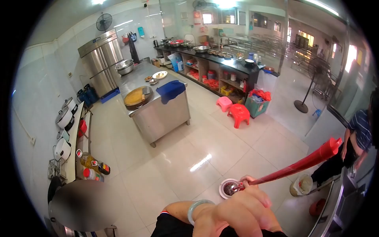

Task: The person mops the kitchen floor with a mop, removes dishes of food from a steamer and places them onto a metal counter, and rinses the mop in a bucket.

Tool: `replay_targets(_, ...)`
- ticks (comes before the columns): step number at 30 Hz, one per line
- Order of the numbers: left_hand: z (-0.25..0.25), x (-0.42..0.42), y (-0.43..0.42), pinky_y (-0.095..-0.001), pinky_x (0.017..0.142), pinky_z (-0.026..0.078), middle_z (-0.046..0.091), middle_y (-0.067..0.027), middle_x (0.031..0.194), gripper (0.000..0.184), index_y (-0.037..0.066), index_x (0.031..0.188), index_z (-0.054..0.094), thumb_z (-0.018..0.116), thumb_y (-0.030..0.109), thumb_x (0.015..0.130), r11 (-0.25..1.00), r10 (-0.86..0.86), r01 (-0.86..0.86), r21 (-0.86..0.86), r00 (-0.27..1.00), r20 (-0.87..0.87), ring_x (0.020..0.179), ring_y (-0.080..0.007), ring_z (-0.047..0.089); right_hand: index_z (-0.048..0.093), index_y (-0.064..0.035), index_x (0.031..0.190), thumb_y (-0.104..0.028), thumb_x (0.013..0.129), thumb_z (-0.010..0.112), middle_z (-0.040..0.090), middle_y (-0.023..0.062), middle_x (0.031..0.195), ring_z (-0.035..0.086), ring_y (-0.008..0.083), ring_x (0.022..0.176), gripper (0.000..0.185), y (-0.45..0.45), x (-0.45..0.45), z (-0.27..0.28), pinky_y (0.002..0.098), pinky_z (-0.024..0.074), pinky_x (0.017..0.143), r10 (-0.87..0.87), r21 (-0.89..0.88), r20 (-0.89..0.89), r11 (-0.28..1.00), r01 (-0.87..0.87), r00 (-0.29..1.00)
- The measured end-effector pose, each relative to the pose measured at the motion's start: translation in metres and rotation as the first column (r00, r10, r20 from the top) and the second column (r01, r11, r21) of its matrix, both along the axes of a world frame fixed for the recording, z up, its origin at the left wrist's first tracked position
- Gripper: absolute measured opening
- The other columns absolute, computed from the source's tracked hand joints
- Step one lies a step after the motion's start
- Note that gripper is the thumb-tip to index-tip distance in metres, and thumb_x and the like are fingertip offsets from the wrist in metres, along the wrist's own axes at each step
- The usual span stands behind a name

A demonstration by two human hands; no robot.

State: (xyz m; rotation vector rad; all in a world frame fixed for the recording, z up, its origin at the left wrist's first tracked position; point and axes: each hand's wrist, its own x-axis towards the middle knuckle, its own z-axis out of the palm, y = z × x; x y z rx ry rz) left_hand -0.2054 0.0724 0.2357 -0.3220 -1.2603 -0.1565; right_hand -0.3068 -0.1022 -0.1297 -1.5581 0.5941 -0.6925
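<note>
My left hand (233, 209), with a pale bangle on its wrist, is closed round the red handle (292, 168) of what looks like a mop. The handle's thick end rises to the right; its silvery lower end meets a small pink-rimmed bucket (222, 190) on the floor. Inside the bucket is something dark, and the mop's head is hard to make out there. Skin and fingers overlap low in the picture, so I cannot separate my right hand from the left or see its grip.
A steel table (162, 122) bears a round board, a blue cloth and dishes. Red stools (239, 114) and a green bin (258, 104) stand ahead. Oil bottles (87, 160) are on the floor at left. At right are a waste bucket (301, 185) and another person (359, 130).
</note>
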Motion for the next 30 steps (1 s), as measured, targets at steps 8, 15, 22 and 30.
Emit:
replay_targets(8, -0.001, -0.007, 0.012, -0.0426, 0.101, 0.032, 0.051, -0.0097, 0.114, 0.032, 0.03, 0.091, 0.068, 0.044, 0.051, 0.094, 0.987, -0.017, 0.022, 0.162, 0.999, -0.035, 0.112, -0.027, 0.048, 0.062, -0.0022, 0.084, -0.005, 0.086, 0.05, 0.065, 0.0059, 0.08, 0.059, 0.0128, 0.077, 0.013, 0.012, -0.004, 0.032, 0.0285, 0.0484, 0.071, 0.062, -0.19, -0.053, 0.979, -0.071, 0.997)
replay_targets(15, 0.004, 0.002, 0.018, -0.042, 0.101, 0.032, 0.053, -0.0081, 0.113, 0.03, 0.031, 0.09, 0.069, 0.047, 0.051, 0.094, 0.987, -0.027, 0.017, 0.159, 0.997, 0.066, 0.111, -0.0262, 0.049, 0.063, -0.0023, 0.084, -0.006, 0.087, 0.05, 0.065, 0.0061, 0.079, 0.059, 0.0132, 0.074, 0.014, 0.01, -0.005, -0.002, 0.0287, 0.0488, 0.069, 0.109, -0.11, -0.153, 0.986, -0.127, 0.982)
replay_targets(22, 0.001, -0.007, 0.016, -0.0413, 0.096, 0.033, 0.054, -0.0082, 0.112, 0.031, 0.03, 0.088, 0.069, 0.047, 0.05, 0.094, 0.988, -0.033, 0.031, 0.151, 0.999, 0.011, 0.108, -0.0257, 0.05, 0.063, -0.0034, 0.084, -0.005, 0.087, 0.052, 0.066, 0.0077, 0.081, 0.062, 0.0174, 0.078, 0.012, 0.013, -0.007, -0.014, 0.0303, 0.0497, 0.073, 0.044, -0.18, -0.024, 0.982, -0.048, 0.999)
replay_targets(30, -0.003, 0.006, 0.014, -0.039, 0.094, 0.036, 0.053, -0.0131, 0.11, 0.044, 0.016, 0.083, 0.066, 0.044, 0.053, 0.093, 0.917, -0.276, 0.26, 0.303, 0.961, 0.009, 0.105, -0.0286, 0.051, 0.064, -0.0038, 0.084, -0.002, 0.087, 0.053, 0.067, 0.0077, 0.084, 0.063, 0.0176, 0.08, 0.011, 0.027, -0.01, 0.039, 0.0306, 0.0503, 0.075, 0.074, -0.336, -0.13, 0.935, -0.114, 0.989)
